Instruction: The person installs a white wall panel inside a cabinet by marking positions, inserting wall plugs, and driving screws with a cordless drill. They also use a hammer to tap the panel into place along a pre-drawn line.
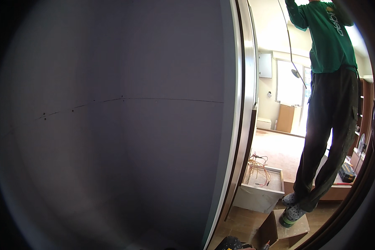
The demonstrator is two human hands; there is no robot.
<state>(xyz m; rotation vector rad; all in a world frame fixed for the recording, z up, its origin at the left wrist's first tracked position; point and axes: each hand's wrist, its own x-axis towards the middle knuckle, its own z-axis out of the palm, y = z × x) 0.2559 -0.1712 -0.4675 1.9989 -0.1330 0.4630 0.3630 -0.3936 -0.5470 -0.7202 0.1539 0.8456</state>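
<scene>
Nearby, white box (260, 191) with tangled orange wires (258, 166) inside; wearer's 2 hands out of view.

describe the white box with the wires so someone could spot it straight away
Start at the big grey wall panel filling the left, then go past the door frame to the floor. The open white box sits there, left of the standing person's feet. Unlike the brown wooden step, it holds loose orange wires.
</scene>
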